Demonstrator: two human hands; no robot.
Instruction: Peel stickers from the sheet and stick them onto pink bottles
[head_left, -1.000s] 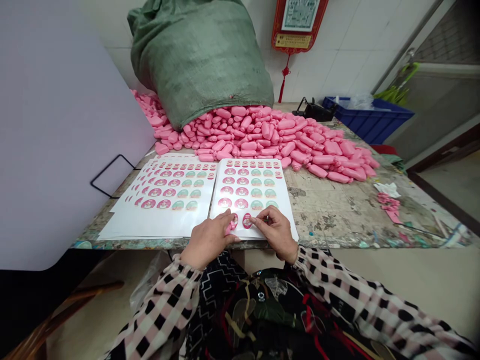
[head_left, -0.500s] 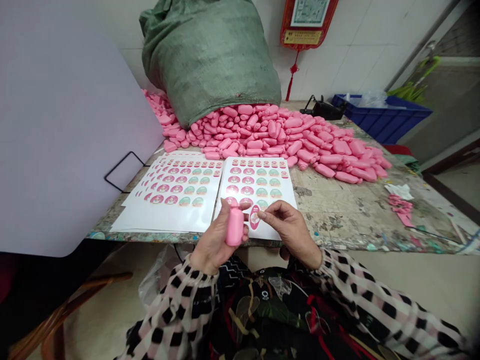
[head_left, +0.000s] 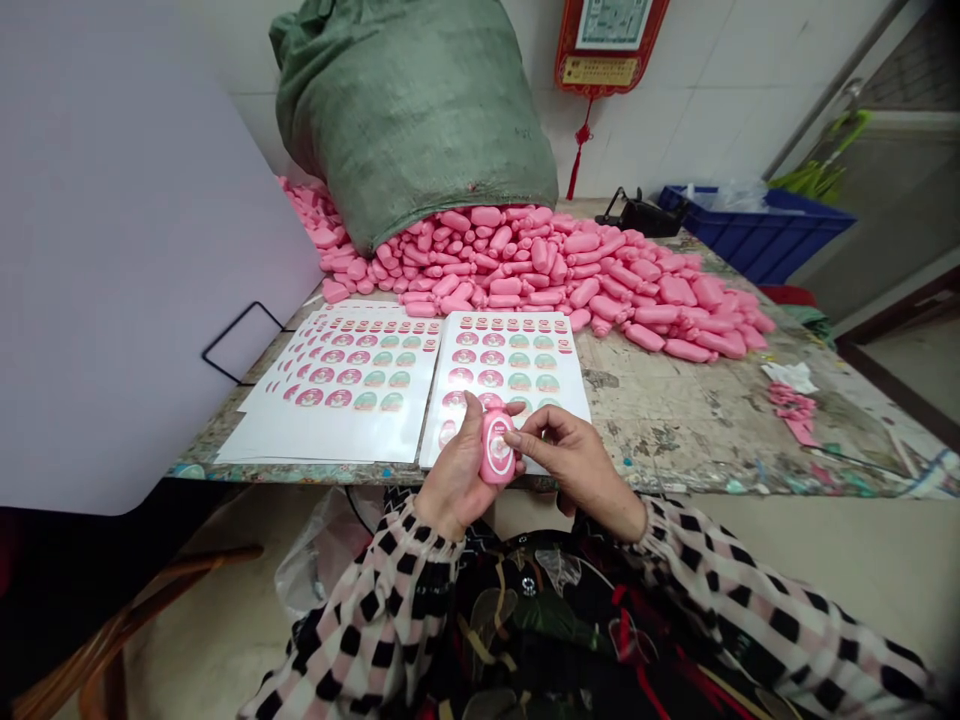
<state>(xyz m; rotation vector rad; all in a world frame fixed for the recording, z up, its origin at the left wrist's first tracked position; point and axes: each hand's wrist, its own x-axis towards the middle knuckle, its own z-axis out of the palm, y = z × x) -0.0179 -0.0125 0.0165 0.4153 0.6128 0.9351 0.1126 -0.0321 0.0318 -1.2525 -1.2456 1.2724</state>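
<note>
My left hand (head_left: 452, 480) grips a small pink plastic bottle (head_left: 496, 449) upright, just in front of the table's near edge. An oval pink sticker lies on the bottle's face. My right hand (head_left: 568, 462) pinches its thumb and forefinger against the bottle's right side, on the sticker. Behind both hands lies a white sticker sheet (head_left: 510, 372) with rows of pink and green oval stickers. A stack of similar sheets (head_left: 345, 385) lies to its left.
A large heap of pink bottles (head_left: 555, 275) spills from a green sack (head_left: 416, 105) at the back of the worn table (head_left: 675, 420). A white board (head_left: 112, 250) stands at left. A blue crate (head_left: 765, 235) sits far right, with pink scraps (head_left: 795, 412) nearer.
My right hand peeled a sticker off the sheet and brought it onto the bottle. My left hand lifted the bottle off the sheet and turned its face towards me.
</note>
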